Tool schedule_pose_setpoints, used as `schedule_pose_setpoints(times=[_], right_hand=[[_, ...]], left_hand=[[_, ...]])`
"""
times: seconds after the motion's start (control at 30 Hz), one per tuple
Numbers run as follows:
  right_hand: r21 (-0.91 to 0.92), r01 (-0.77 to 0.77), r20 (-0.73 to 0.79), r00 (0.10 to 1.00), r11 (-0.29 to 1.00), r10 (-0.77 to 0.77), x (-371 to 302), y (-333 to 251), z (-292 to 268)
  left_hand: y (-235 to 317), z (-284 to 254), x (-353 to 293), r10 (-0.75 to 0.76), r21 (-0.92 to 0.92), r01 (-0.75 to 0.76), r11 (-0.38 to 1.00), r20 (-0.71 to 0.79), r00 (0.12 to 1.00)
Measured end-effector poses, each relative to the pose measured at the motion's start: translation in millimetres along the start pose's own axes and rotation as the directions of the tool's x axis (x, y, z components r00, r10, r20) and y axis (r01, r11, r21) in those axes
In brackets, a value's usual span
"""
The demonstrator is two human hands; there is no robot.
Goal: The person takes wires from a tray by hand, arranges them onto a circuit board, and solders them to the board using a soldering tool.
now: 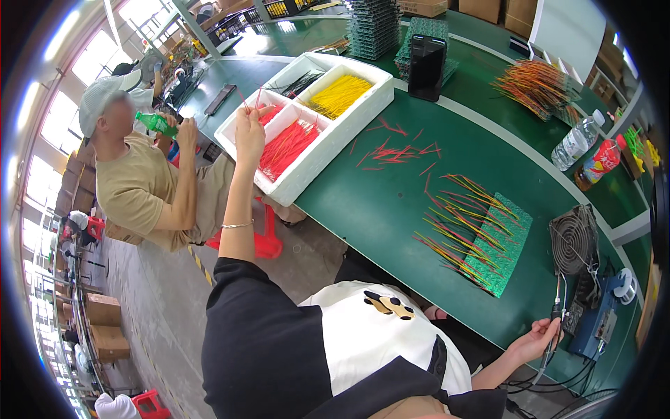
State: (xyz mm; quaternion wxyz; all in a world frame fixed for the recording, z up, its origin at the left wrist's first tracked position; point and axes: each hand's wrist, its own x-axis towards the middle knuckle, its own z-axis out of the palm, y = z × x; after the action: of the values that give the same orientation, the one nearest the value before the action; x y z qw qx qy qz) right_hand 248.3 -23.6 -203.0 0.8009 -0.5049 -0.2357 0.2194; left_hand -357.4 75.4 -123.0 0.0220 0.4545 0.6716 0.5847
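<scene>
My left hand point(249, 134) is raised over the near-left side of a white foam box point(305, 183), its fingers pinched on a few thin red wires that stick up. Cut red wires point(289, 148), yellow wires point(340, 96) and dark wires point(299, 84) fill the box's compartments. At the lower right, my right hand point(534, 341) is closed around a soldering iron point(556, 311), its tip pointing up toward a round fan grille point(574, 243). Between my hands lies a green circuit board panel point(513, 248) with red, yellow and dark wires standing out from it.
Loose red wires point(391, 152) are scattered on the green table point(349, 202). A blue soldering station point(597, 321), two bottles point(579, 140), a phone point(426, 68) and wired boards point(536, 87) stand beyond. At left sits a person point(143, 174) holding a green bottle point(157, 124).
</scene>
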Motion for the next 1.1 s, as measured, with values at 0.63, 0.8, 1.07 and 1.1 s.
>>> schedule_pose_setpoints(times=[0.63, 0.8, 1.07, 1.1], right_hand=[[-0.162, 0.124, 0.13, 0.986, 0.979, -0.104, -2.5, -0.3, 10.1], [-0.206, 0.173, 0.155, 0.978, 0.963, -0.142, 3.4, -13.9, 19.0], [-0.226, 0.167, 0.198, 0.972, 0.96, -0.123, 20.3, -12.9, 33.1], [-0.228, 0.166, 0.2, 0.972, 0.959, -0.12, 21.1, -12.5, 35.8]], left_hand=[[165.9, 215.5, -117.9, 0.219, -0.33, 0.083, 0.941, 0.775, 0.592], [156.7, 280.9, -157.5, 0.392, -0.468, 0.154, 0.87, 0.846, 0.361], [155.8, 294.9, -172.7, 0.372, -0.326, -0.183, 0.928, 0.847, 0.379], [152.4, 297.9, -173.5, 0.413, -0.363, -0.198, 0.91, 0.816, 0.405]])
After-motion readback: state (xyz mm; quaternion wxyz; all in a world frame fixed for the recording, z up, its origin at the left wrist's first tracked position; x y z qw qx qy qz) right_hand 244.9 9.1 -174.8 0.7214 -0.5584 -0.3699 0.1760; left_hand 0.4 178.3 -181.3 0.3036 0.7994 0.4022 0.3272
